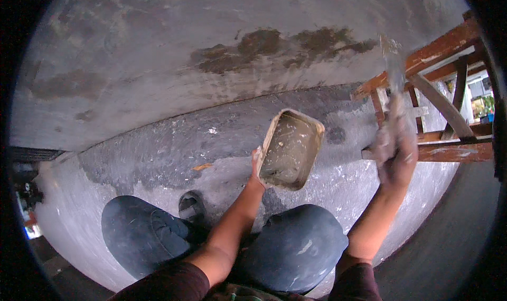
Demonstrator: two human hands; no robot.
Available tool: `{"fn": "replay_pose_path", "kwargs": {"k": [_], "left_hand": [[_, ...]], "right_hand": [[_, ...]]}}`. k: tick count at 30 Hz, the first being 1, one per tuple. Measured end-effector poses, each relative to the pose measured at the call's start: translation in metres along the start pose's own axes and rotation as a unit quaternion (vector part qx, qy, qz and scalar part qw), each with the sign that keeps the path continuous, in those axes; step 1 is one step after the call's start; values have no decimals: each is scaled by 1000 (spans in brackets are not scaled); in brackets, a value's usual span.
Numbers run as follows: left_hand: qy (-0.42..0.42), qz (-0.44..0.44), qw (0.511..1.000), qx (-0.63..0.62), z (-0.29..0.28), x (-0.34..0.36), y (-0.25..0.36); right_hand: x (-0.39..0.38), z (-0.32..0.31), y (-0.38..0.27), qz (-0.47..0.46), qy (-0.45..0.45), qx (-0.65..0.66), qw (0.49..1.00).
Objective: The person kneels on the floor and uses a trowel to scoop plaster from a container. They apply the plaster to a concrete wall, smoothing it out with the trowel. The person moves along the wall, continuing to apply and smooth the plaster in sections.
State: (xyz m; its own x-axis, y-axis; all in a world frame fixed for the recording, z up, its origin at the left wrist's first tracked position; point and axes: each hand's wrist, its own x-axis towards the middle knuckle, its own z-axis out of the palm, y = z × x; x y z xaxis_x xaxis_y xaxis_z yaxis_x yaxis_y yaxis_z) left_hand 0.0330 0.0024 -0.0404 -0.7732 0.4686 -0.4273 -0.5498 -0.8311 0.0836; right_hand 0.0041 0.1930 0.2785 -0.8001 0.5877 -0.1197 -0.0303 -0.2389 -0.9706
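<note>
My left hand [257, 166] grips the left side of a shallow rectangular tub [312, 120], which is tilted in front of my knees. Its inside is smeared with grey-brown paste and pale specks. Out to the right, my right hand [393, 156] is closed around a flat-ended hand tool [393, 63] that points up toward the wall. Motion blurs the tool, so I cannot tell whether it is a brush or a scraper. Across the grey wall [158, 53] run dark, damp-looking patches [259, 43], left of the tool's tip.
A reddish-brown wooden frame [457, 152] with crossed bars stands at the right, close beside my right hand. The paint-spattered grey floor [174, 142] meets the wall ahead, with a small orange-brown scrap [202, 167] on it. My bent knees [296, 248] take up the near side.
</note>
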Motion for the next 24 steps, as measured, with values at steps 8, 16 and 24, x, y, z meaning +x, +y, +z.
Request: {"fn": "replay_pose_path", "kwargs": {"k": [8,16,24], "left_hand": [[-80,-48,994,-62,99,24,-3],[-86,7,996,-26,172,26,-20],[-66,33,997,-13,172,32,-20]], "right_hand": [[-4,-103,94,-311,-200,-552,747],[29,-182,88,-386,-223,-640,627],[12,-238,68,-321,-188,-628,683]]}}
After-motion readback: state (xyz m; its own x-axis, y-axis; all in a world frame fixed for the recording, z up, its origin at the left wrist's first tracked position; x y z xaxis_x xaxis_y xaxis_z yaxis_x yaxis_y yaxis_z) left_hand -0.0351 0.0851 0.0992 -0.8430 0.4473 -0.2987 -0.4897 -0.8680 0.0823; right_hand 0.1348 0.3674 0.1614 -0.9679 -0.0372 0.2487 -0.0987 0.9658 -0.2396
